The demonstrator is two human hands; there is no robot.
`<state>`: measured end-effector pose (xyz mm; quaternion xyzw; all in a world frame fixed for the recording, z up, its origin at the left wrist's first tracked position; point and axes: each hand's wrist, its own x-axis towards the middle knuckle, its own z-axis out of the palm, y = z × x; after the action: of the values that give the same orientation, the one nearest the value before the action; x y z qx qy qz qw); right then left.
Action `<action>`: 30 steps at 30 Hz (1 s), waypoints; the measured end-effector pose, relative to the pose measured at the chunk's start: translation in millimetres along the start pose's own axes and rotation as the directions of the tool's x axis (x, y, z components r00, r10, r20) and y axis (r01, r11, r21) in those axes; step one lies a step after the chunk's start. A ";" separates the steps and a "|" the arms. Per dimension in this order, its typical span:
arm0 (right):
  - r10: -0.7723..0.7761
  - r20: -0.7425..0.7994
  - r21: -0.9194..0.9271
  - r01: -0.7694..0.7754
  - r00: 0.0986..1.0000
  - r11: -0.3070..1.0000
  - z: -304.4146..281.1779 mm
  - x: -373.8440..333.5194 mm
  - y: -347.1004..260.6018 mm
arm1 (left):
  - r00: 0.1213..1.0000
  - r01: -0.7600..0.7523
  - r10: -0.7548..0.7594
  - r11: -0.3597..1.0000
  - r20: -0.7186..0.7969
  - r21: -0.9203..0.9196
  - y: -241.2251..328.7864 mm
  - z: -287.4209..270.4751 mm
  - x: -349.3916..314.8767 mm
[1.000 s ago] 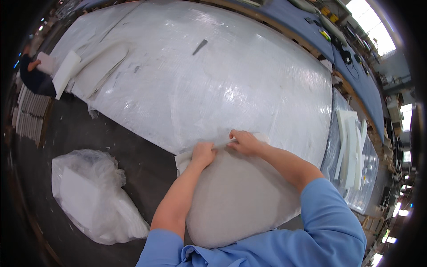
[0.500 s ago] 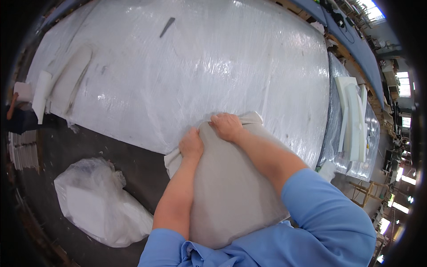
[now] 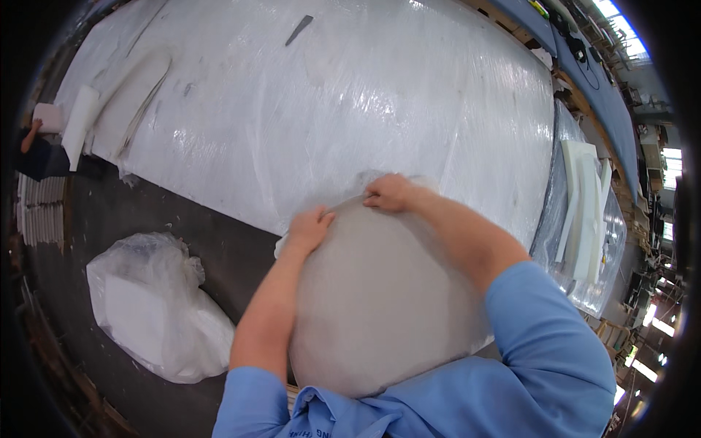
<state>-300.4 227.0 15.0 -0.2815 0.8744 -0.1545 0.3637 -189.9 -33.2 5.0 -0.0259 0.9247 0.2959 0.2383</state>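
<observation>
A rounded cushion covered in light grey-beige fabric [image 3: 387, 292] lies between my forearms, its near end against my blue shirt. On the left of its far edge, my left hand [image 3: 309, 228] is closed with the fabric edge pinched in its fingers. My right hand [image 3: 391, 193], a little farther away, also has curled fingers gripping the far edge of the fabric. Beyond both hands stretches a broad work table wrapped in clear plastic film [image 3: 350, 109]. A bit of pale material shows behind the right hand, mostly hidden.
A dark, narrow blade-like tool [image 3: 298, 31] lies on the table's far side. White foam pieces [image 3: 80, 124] rest at its left end, near a co-worker [image 3: 40, 153]. On the floor at left sits a clear plastic bag [image 3: 164, 314] holding white pieces. Foam strips [image 3: 583, 212] lie at right.
The fabric over the cushion looks smoother and wider, and its folded flaps beyond my hands show less. My right hand has shifted slightly right and farther away; the whole view has shifted a little.
</observation>
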 end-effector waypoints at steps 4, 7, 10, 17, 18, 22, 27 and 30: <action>0.171 0.003 -0.196 -0.167 0.985 0.966 -41.0 -43.0 20.2 | 0.998 0.057 -0.059 0.996 0.025 0.065 -41.1 -28.3 -36.7; 0.159 -0.215 -0.181 -0.199 0.964 0.963 -21.3 -55.7 29.0 | 0.984 0.176 -0.171 0.981 -0.057 0.083 -47.4 -12.7 -39.5; 0.082 -0.353 -0.168 -0.150 0.932 0.974 -11.6 -52.6 35.0 | 0.964 0.155 -0.129 0.983 -0.234 0.094 -48.8 -3.9 -35.0; 0.014 -0.393 -0.195 -0.099 0.919 0.976 -5.7 -30.0 42.4 | 0.928 0.153 -0.082 0.974 -0.364 0.169 -50.8 1.8 -26.7; 0.000 -0.395 -0.212 -0.091 0.919 0.973 -5.8 -24.9 40.9 | 0.919 0.149 -0.074 0.975 -0.388 0.166 -56.4 3.6 -25.4; -0.019 -0.344 -0.321 -0.098 0.939 0.942 -1.2 -26.9 41.8 | 0.926 0.155 -0.105 0.982 -0.363 0.111 -56.0 -1.3 -27.4; 0.126 -0.369 -0.204 -0.212 0.921 0.956 -24.2 -53.8 17.3 | 0.858 0.239 -0.276 0.961 -0.433 -0.139 -48.4 -18.1 -78.9; 0.141 -0.282 0.014 -0.143 0.949 0.990 -54.9 -122.1 20.0 | 0.927 0.151 -0.274 0.898 -0.257 -0.413 -35.9 -34.7 -157.0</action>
<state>-277.3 320.4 110.2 -0.1944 0.9357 -0.1635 0.2447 -59.0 -96.8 82.1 -0.2202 0.8654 0.4360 0.1122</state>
